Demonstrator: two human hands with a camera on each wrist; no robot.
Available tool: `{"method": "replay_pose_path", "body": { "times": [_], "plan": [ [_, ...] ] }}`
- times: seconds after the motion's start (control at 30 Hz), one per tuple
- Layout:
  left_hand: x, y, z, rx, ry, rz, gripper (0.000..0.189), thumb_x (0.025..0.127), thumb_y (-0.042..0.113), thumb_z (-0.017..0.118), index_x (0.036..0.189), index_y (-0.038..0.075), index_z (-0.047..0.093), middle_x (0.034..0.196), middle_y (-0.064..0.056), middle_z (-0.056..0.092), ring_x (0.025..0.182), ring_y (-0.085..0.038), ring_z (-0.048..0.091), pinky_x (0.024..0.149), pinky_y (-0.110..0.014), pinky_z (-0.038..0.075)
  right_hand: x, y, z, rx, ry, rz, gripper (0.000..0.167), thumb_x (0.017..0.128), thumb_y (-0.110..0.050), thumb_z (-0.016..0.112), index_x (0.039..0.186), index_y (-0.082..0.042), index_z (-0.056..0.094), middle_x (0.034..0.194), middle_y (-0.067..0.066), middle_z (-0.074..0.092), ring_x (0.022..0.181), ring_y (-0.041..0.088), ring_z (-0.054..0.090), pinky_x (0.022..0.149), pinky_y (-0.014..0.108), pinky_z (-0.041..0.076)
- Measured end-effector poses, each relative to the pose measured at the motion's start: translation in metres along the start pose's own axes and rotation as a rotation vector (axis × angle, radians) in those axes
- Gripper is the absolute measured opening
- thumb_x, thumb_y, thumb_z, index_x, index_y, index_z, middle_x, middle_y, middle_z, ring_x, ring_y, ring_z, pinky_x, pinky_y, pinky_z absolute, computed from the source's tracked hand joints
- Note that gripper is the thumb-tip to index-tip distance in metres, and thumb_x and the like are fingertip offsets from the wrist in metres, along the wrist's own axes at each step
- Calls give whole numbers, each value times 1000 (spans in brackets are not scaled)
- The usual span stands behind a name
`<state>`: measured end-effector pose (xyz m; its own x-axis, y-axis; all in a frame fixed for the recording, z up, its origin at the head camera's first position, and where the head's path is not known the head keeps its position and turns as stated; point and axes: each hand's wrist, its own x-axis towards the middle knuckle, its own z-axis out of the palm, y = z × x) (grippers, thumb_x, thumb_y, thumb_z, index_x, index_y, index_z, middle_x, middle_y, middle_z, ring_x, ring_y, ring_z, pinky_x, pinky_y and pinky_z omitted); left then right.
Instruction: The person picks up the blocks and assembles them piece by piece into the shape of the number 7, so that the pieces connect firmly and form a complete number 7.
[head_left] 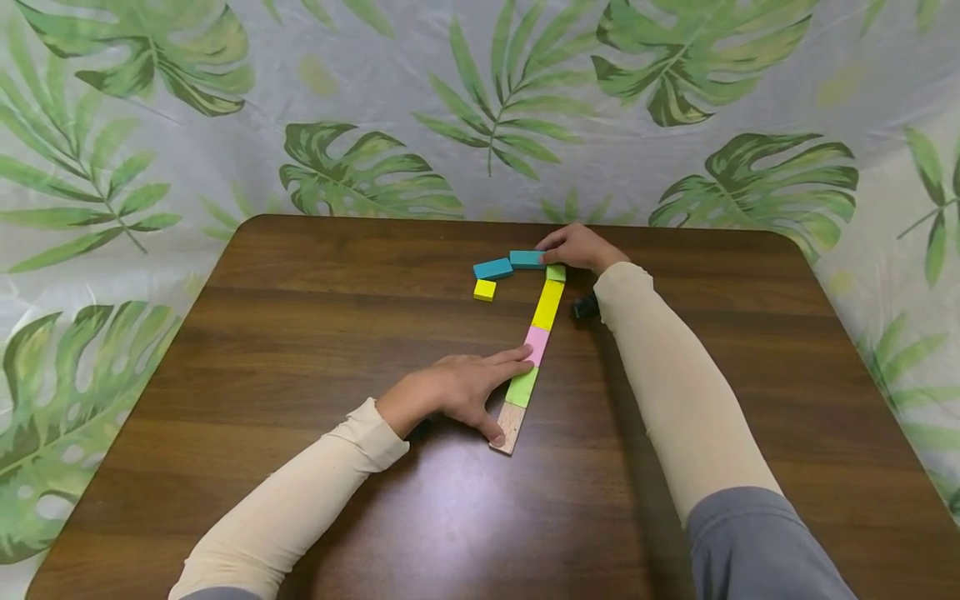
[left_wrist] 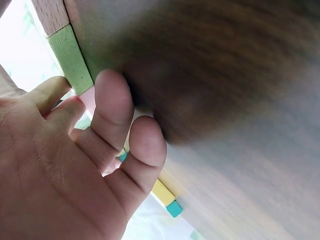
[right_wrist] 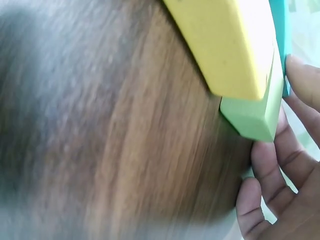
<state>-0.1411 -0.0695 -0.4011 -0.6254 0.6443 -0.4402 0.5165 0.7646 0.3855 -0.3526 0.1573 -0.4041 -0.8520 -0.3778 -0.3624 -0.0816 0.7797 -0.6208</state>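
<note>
A straight row of blocks runs from a bare wooden block [head_left: 510, 427] through a light green block [head_left: 522, 387], a pink block [head_left: 537, 340] and a yellow block [head_left: 549, 305] to a small green block [head_left: 556, 272]. With fingers spread, my left hand [head_left: 465, 387] touches the row's left side, fingertips at the pink block and thumb on the wooden one. My right hand [head_left: 585, 248] pinches the right end of a teal block [head_left: 527, 259] at the row's far end. In the right wrist view, the thumb [right_wrist: 305, 82] lies against this teal block.
A blue block [head_left: 492, 268] lies angled at the teal block's left end, with a small yellow block [head_left: 484, 290] just below it. The brown wooden table [head_left: 315, 333] ends at a leaf-print cloth [head_left: 510, 192]. A dark wrist device [head_left: 585, 307] hangs by the right sleeve.
</note>
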Motion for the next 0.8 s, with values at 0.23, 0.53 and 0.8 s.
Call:
{"method": "replay_pose_path", "body": {
  "times": [0.23,0.53,0.8],
  "plan": [
    [1,0,1,1,-2,-3,104,77,51,80,159,35,17,167,22,-2,144,-22,42,110,-44,41,2,-9,6,-12,-14,-39,37,98,-24,61,132,-8,64,145,16,54,135,34,46,111,50,40],
    [1,-1,0,-5,-3,2,104,77,51,80,159,34,17,167,22,-2,145,-22,40,111,-46,40,4,-26,16,-70,-30,-85,33,96,-23,64,125,-8,69,141,15,58,131,33,49,110,50,41],
    [1,-1,1,1,8,11,104,77,51,80,159,33,18,167,21,-1,146,-21,40,111,-45,40,9,-41,24,-173,-43,-96,31,95,-28,66,122,-14,71,140,10,60,130,31,50,115,57,32]
  ]
}}
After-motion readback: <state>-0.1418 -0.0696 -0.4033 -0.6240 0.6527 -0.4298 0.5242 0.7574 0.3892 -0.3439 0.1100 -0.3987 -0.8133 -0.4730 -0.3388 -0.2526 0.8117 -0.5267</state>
